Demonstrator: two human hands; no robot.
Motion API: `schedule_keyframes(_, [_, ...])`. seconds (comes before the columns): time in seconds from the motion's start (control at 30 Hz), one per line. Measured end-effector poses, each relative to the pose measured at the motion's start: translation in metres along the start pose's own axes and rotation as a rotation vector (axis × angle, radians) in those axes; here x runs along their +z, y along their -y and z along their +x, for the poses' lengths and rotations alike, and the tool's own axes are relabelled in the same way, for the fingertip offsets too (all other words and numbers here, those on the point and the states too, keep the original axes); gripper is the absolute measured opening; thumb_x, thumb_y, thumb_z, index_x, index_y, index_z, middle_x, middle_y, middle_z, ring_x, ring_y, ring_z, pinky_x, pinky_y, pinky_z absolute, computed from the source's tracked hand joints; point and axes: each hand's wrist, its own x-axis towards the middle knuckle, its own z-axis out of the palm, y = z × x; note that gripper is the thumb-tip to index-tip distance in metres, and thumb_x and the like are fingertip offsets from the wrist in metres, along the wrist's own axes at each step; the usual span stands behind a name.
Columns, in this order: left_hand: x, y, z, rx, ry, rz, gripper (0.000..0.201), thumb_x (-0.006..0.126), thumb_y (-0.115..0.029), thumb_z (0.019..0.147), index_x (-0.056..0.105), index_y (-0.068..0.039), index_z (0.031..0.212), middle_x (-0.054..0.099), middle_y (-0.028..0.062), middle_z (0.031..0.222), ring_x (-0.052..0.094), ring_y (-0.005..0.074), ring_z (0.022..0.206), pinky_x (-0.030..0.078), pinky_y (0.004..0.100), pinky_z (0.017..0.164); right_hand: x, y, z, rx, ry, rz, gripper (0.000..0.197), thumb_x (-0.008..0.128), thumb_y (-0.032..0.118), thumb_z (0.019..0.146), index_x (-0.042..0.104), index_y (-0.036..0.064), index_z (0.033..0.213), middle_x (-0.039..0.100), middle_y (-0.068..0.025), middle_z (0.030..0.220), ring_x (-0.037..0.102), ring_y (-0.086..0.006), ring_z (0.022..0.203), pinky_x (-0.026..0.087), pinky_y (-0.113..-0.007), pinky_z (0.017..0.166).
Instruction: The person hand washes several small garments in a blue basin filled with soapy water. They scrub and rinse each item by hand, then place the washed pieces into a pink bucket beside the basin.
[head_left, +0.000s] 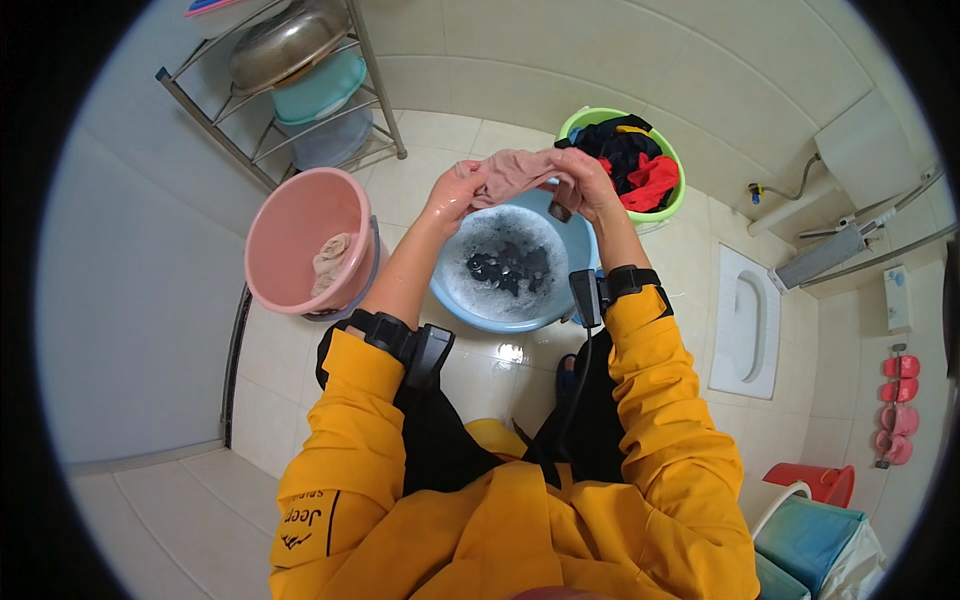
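From my end of the feed: left hand (458, 192) has its fingers curled around the left end of the pink cloth (520, 172), right hand (592, 188) has its fingers closed around the other end; no gap I can make out in either grip, and I can't tell how hard they squeeze. Cloth is up in the air, bunched and slung between the hands over the far side of the blue basin (505, 325), a short end hanging down by the right hand (whether that end meets the rim, I can't tell). Both hands look wet. Basin sits on the floor (475, 375), suds (470, 245) inside, dark laundry (510, 268) poking out in the middle. To the left I get the pink bucket (275, 240), pale cloth (330, 262) lying in it; past the basin, to the right, the green tub (590, 113) with black, red and a bit of yellow clothes (630, 150) heaped in it. Rack (218, 130) at upper left carries a metal bowl (290, 48) and a teal basin (320, 90). Squat toilet (747, 320) off right, red bucket (825, 485) lower right. Black bands (385, 335) on both wrists, yellow sleeves (350, 430) pushed up.
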Motion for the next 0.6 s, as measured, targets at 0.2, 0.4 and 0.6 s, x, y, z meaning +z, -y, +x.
schedule_keyframes(0.2, [0.014,0.029,0.013,-0.287,-0.029,-0.3,0.016,0.044,-0.021,0.083,0.052,-0.007,0.087,0.056,0.0044,0.082,0.056,0.0158,0.072,0.046,0.0295,0.061,0.063,-0.016,-0.008,-0.606,-0.448,-0.366,0.008,0.05,0.002,0.068,0.053,0.0017,0.076,0.059,-0.0091,0.078,0.051,-0.0118,0.057,0.044,-0.025,0.054])
schedule_keyframes(0.4, [0.032,0.056,0.011,0.011,0.323,-0.744,0.023,0.039,-0.03,0.084,0.051,-0.011,0.078,0.054,0.0024,0.077,0.054,0.0159,0.074,0.046,0.0308,0.063,0.105,-0.036,-0.019,-0.772,-0.181,-1.226,0.027,0.055,0.03,0.072,0.055,0.0085,0.055,0.055,-0.0111,0.057,0.053,-0.0312,0.054,0.042,-0.037,0.048])
schedule_keyframes(0.6, [0.039,0.055,0.005,0.004,0.113,-0.362,0.025,0.034,-0.03,0.088,0.047,-0.009,0.081,0.052,0.0038,0.079,0.051,0.0141,0.073,0.044,0.0266,0.065,0.11,-0.034,-0.028,-0.836,-0.229,-1.271,0.029,0.052,0.028,0.074,0.053,0.0084,0.053,0.052,-0.0129,0.054,0.052,-0.0325,0.052,0.042,-0.038,0.047])
